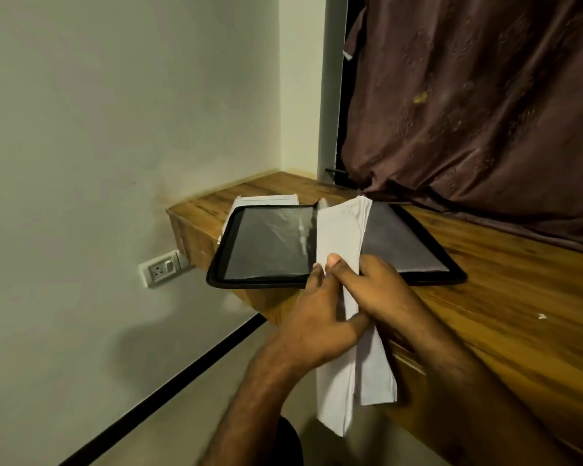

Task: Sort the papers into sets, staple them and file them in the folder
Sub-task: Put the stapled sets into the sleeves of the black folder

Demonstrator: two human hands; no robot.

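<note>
A stack of white papers (342, 250) stands on edge over the middle of an open black folder (270, 247); its long axis runs from the near side, where it overhangs the wooden desk (505, 304), to the far side, towards the brown curtain (485, 112); both hands meet at its near half, the left hand (317, 317) curled around its left face, the right hand (381, 287) pinching from the right; neither looks nearer; more sheets (266, 199) lie under the folder's far left edge.
</note>
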